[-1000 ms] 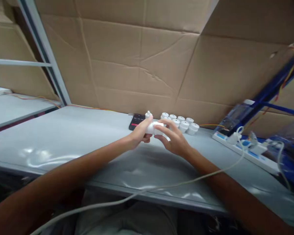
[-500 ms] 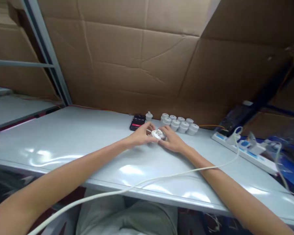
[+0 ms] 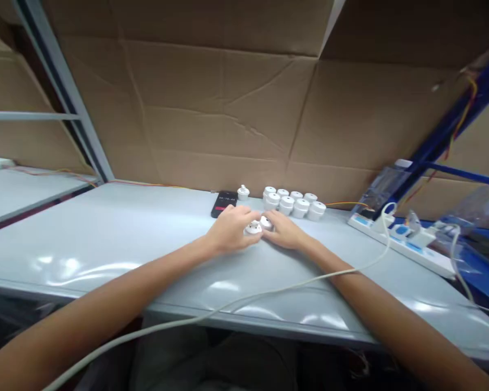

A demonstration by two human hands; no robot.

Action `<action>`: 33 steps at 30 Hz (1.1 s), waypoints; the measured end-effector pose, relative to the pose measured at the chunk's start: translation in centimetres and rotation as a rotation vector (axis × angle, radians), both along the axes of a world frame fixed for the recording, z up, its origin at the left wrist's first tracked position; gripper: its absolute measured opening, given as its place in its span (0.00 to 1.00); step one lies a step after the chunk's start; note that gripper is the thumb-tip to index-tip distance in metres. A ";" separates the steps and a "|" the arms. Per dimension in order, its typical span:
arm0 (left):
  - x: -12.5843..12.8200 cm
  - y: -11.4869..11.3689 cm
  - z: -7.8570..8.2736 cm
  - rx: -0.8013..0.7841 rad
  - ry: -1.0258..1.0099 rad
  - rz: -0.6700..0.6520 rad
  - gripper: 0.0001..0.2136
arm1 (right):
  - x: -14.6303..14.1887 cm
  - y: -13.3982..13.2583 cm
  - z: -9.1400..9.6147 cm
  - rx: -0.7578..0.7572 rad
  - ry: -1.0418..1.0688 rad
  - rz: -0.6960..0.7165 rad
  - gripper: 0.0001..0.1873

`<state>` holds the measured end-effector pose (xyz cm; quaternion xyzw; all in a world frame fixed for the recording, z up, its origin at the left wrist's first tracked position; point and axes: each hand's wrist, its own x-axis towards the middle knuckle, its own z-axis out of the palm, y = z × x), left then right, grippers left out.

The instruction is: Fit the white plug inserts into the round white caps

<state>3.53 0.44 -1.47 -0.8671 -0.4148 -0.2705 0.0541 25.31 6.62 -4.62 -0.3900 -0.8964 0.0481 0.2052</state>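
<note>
Both my hands rest on the grey table (image 3: 118,239) at its middle, fingers curled round small white round parts. My left hand (image 3: 228,233) grips one white part (image 3: 253,229). My right hand (image 3: 283,232) holds another white part (image 3: 265,222) right beside it, the two parts touching. Just behind my hands stands a cluster of several white round parts (image 3: 293,202). A single white part (image 3: 243,191) stands apart to their left, next to a black phone (image 3: 224,203) lying flat.
A white power strip (image 3: 403,243) with plugs lies at the right, and a white cable (image 3: 269,293) runs from it across my right forearm to the front edge. Cardboard sheets (image 3: 228,108) wall the back. A blue frame (image 3: 452,136) rises on the right, a grey post (image 3: 61,92) on the left.
My hands came down from holding a white piece above the table to resting on the surface. The piece now shows as two small white parts between my fingers.
</note>
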 end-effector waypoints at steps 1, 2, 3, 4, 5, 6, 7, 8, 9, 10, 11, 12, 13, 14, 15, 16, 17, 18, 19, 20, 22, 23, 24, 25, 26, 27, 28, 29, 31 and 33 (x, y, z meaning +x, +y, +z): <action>0.1 -0.2 0.0 -0.011 0.033 0.015 0.13 | 0.0 0.0 0.0 0.001 0.001 -0.002 0.14; 0.1 -0.3 0.0 -0.019 0.061 0.030 0.13 | 0.1 0.0 -0.1 0.001 0.003 -0.001 0.13; 0.2 -0.4 0.0 -0.019 0.081 0.044 0.14 | 0.1 0.1 -0.1 0.004 0.008 0.002 0.13; 0.3 -0.5 0.0 -0.008 0.091 0.056 0.15 | 0.1 0.1 -0.2 0.007 0.014 0.004 0.13; 0.4 -0.6 -0.1 0.010 0.097 0.068 0.16 | 0.1 0.1 -0.2 0.009 0.019 0.005 0.14; 0.5 -0.7 -0.1 0.024 0.108 0.077 0.16 | 0.2 0.1 -0.2 0.010 0.022 0.006 0.13; 0.6 -0.8 -0.1 0.022 0.129 0.083 0.17 | 0.2 0.2 -0.2 0.012 0.023 0.006 0.13; 0.7 -0.9 -0.1 0.003 0.157 0.093 0.17 | 0.2 0.2 -0.2 0.012 0.021 0.004 0.13; 0.8 -1.1 -0.1 -0.024 0.186 0.106 0.18 | 0.2 0.2 -0.2 0.012 0.015 0.003 0.13; 0.9 -1.2 -0.1 -0.052 0.213 0.120 0.18 | 0.1 0.1 -0.2 0.012 0.007 0.004 0.13; 0.9 -1.3 -0.1 -0.075 0.232 0.134 0.18 | 0.1 0.1 -0.1 0.013 0.001 0.006 0.13; 0.9 -1.3 -0.1 -0.093 0.236 0.148 0.19 | 0.1 0.1 -0.1 0.015 -0.002 0.008 0.13; 0.8 -1.3 -0.1 -0.107 0.227 0.162 0.19 | 0.1 0.0 -0.1 0.019 -0.002 0.009 0.13; 0.7 -1.2 0.0 -0.124 0.215 0.174 0.20 | 0.0 -0.1 0.0 0.022 -0.001 0.006 0.13; 0.6 -1.1 0.0 -0.145 0.204 0.180 0.20 | 0.0 -0.1 0.0 0.025 -0.001 0.000 0.13; 0.4 -0.8 0.1 -0.171 0.199 0.188 0.21 | 0.0 -0.1 0.0 0.026 0.000 -0.009 0.12; 0.2 -0.6 0.2 -0.198 0.201 0.197 0.22 | 0.0 -0.1 0.0 0.027 0.000 -0.015 0.12; 0.0 -0.2 0.3 -0.222 0.214 0.211 0.24 | 0.0 -0.1 -0.1 0.028 -0.002 -0.019 0.12; -0.1 0.3 0.5 -0.244 0.237 0.230 0.26 | 0.1 0.0 -0.1 0.029 -0.005 -0.021 0.12; -0.2 0.8 0.7 -0.261 0.264 0.253 0.28 | 0.1 0.0 -0.1 0.030 -0.012 -0.019 0.12; -0.2 2.0 1.4 -0.287 0.313 0.291 0.30 | 0.2 0.1 -0.2 0.033 -0.029 -0.018 0.13; -0.2 2.7 1.7 -0.297 0.328 0.295 0.29 | 0.2 0.1 -0.2 0.034 -0.036 -0.020 0.13; -0.1 3.4 2.0 -0.308 0.340 0.294 0.28 | 0.2 0.1 -0.2 0.032 -0.043 -0.025 0.13; -0.1 4.2 2.3 -0.321 0.349 0.293 0.26 | 0.2 0.1 -0.1 0.030 -0.047 -0.027 0.13; -0.1 4.9 2.6 -0.335 0.356 0.297 0.25 | 0.1 0.0 0.0 0.030 -0.047 -0.029 0.13; 0.0 5.5 2.8 -0.348 0.361 0.305 0.25 | 0.1 0.0 0.1 0.028 -0.046 -0.033 0.12; 0.0 6.1 3.0 -0.360 0.364 0.315 0.26 | 0.0 -0.1 0.1 0.025 -0.046 -0.036 0.12; -0.1 6.6 3.1 -0.369 0.363 0.328 0.26 | 0.0 -0.2 0.2 0.022 -0.048 -0.039 0.12; -0.2 7.5 3.3 -0.379 0.358 0.348 0.27 | -0.1 -0.2 0.3 0.018 -0.042 -0.048 0.12; -0.4 8.1 3.4 -0.382 0.354 0.360 0.27 | 0.0 -0.2 0.2 0.014 -0.038 -0.051 0.12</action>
